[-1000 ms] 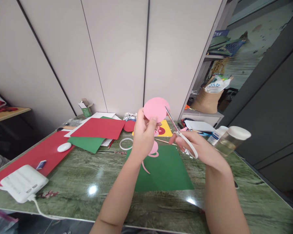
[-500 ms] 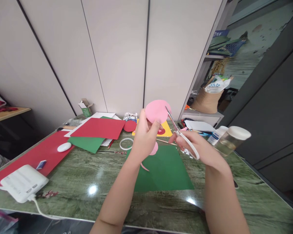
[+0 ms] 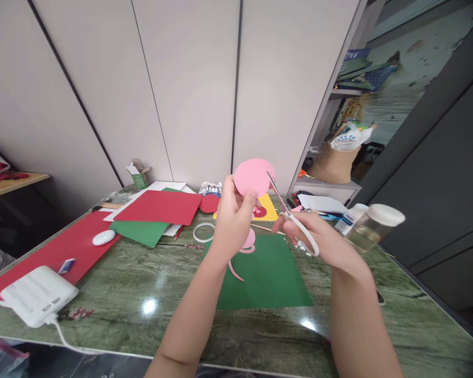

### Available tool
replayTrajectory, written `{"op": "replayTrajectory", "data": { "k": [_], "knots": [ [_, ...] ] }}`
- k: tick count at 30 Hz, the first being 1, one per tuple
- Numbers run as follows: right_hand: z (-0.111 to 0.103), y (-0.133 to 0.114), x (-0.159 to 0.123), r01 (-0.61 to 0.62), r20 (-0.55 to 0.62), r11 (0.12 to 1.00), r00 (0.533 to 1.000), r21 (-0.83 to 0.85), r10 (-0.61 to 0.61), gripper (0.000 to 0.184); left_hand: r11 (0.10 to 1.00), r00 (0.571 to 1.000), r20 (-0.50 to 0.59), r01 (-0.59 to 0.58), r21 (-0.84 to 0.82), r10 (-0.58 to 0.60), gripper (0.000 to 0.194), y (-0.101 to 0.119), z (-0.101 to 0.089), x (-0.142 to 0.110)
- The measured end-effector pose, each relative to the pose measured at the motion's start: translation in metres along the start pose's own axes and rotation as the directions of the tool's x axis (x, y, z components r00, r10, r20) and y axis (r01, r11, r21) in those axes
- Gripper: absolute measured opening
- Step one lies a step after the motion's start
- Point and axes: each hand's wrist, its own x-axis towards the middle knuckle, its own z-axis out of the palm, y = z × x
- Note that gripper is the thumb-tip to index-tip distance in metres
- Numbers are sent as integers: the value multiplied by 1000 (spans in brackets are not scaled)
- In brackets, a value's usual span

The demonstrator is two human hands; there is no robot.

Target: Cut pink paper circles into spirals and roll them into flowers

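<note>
My left hand is raised over the table and pinches a round pink paper piece by its lower edge. A thin pink offcut strip hangs below that hand over a green paper sheet. My right hand grips white-handled scissors, whose blades point up and left and meet the right edge of the pink piece.
A jar of clear liquid with a white lid stands at the right. Red and green sheets, a white tape ring, a yellow sheet, a white mouse and a white power brick lie on the green marble table.
The pink round piece has turned and shifted slightly in my left hand while the scissors stay at its right edge. The hanging pink strip swings a little.
</note>
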Motion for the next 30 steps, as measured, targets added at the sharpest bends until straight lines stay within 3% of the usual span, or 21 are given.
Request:
{"op": "replayTrajectory", "data": {
  "k": [6,15,30],
  "knots": [
    [-1,1,0,-3,19,1000,1000,-5,4,45,1000,1000,-2,-7,18,7,10,-2,-1,1],
    [-1,2,0,16,-8,999,1000,-37,-16,48,995,994,94,52,80,-59,8,3,-3,-1],
    [-3,5,-1,18,19,1000,1000,-22,-18,42,999,999,37,-2,35,0,11,2,-6,2]
  ]
}}
